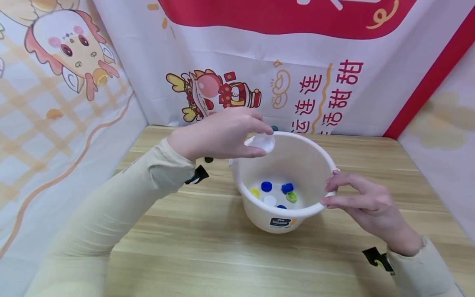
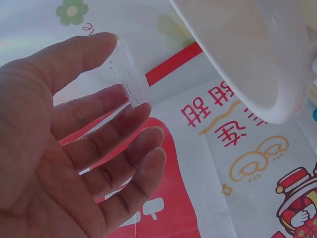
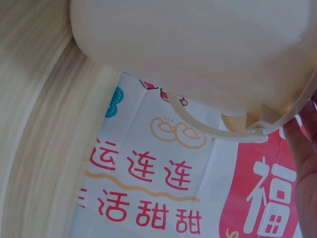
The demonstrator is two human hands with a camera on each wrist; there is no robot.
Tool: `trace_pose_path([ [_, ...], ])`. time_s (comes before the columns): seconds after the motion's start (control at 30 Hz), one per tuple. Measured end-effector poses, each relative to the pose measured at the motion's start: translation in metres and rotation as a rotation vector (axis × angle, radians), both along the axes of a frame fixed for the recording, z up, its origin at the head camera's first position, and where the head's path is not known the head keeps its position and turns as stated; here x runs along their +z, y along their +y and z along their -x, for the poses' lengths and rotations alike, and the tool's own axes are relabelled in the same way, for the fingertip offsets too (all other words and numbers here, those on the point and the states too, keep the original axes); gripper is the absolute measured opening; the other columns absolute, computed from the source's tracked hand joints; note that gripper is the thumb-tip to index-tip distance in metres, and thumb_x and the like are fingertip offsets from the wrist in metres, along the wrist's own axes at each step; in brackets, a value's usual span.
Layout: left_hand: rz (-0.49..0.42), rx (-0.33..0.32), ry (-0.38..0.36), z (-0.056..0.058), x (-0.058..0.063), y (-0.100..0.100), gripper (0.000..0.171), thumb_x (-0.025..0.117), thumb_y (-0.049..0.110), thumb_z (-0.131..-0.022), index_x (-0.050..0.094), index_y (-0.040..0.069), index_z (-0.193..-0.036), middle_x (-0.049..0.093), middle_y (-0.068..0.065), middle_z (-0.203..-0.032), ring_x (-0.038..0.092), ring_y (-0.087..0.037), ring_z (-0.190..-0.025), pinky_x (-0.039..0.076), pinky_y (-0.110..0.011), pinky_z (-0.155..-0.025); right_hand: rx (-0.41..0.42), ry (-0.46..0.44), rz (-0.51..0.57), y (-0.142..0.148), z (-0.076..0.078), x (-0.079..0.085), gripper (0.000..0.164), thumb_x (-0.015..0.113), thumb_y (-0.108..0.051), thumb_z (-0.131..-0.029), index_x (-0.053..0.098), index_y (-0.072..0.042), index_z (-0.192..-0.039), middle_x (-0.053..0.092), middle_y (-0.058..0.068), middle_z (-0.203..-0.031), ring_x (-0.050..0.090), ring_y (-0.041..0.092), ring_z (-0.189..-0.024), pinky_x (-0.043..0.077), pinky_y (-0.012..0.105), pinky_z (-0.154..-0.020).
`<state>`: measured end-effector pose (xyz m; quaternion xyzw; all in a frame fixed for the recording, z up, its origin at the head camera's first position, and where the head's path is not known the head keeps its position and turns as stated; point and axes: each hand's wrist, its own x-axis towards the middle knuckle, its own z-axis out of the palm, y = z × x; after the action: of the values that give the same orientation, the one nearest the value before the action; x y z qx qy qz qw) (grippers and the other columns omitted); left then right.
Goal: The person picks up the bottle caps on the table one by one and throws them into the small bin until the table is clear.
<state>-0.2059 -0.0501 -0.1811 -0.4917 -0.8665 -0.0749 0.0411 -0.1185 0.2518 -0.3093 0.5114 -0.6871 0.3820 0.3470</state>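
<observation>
A white ribbed bottle cap [image 1: 262, 142] is pinched between the thumb and fingers of my left hand [image 1: 219, 134], over the left rim of a cream bucket [image 1: 326, 159]. The left wrist view shows the cap [image 2: 128, 74] edge-on, with the other fingers spread loosely. My right hand [image 1: 365, 202] grips the bucket's right rim between thumb and fingers. On the bucket's floor lie several caps: a blue cap [image 1: 266, 186], another blue cap [image 1: 287, 188], a green cap [image 1: 291, 196], a white cap [image 1: 270, 201] and a yellow cap [image 1: 254, 192]. In the right wrist view, my right hand [image 3: 304, 163] is at the handle joint.
The bucket stands on a wood-grain table [image 1: 208, 247]. A small dark cap [image 1: 209, 159] lies left of it, partly hidden by my left arm. A printed cloth [image 1: 237, 53] hangs behind the table. The bucket's curved handle [image 3: 213, 130] hangs down its far side.
</observation>
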Motion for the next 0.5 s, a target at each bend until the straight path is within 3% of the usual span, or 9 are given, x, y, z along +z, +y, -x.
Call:
trace_pose_path([
  [0.5,0.013,-0.009,-0.044,-0.0019,0.0033,0.0111,0.046,0.076,0.037,-0.088,0.068,0.013,-0.127,0.064,-0.004,-0.123,0.058,-0.016,-0.109,0.048,-0.030,-0.092,0.006,-0.002,0.012,-0.0023,0.0004,-0.0005,0.023,0.071,-0.020,-0.091,0.077,-0.001,-0.080,0.065,0.019,-0.087,0.062,0.021,-0.088,0.045,0.033,-0.101],
])
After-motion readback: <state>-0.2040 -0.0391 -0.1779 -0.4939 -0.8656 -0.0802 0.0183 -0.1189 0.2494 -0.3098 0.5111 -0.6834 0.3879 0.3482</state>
